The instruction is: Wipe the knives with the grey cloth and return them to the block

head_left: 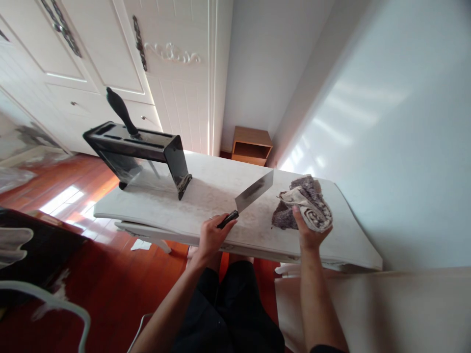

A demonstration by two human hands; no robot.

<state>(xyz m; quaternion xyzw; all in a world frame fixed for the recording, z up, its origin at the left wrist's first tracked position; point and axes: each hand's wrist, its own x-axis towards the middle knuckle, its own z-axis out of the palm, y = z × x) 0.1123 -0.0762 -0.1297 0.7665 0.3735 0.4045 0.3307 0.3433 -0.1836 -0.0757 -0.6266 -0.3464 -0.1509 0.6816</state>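
Observation:
My left hand (211,235) is closed around the black handle of a cleaver (253,191), whose broad steel blade points up and to the right over the white table (206,196). My right hand (307,230) grips a crumpled grey and cream cloth (307,203) that rests on the table just right of the blade. Blade and cloth are a short gap apart. A black knife block (147,152) stands on the table's far left part, with one black-handled knife (121,110) sticking out of a slot.
White wardrobe doors (110,59) rise behind the table. A small wooden cabinet (252,145) stands against the back wall. A pale wall (386,122) runs along the right. Red wooden floor (110,279) lies to the left, with a dark chair (33,255) at the left edge.

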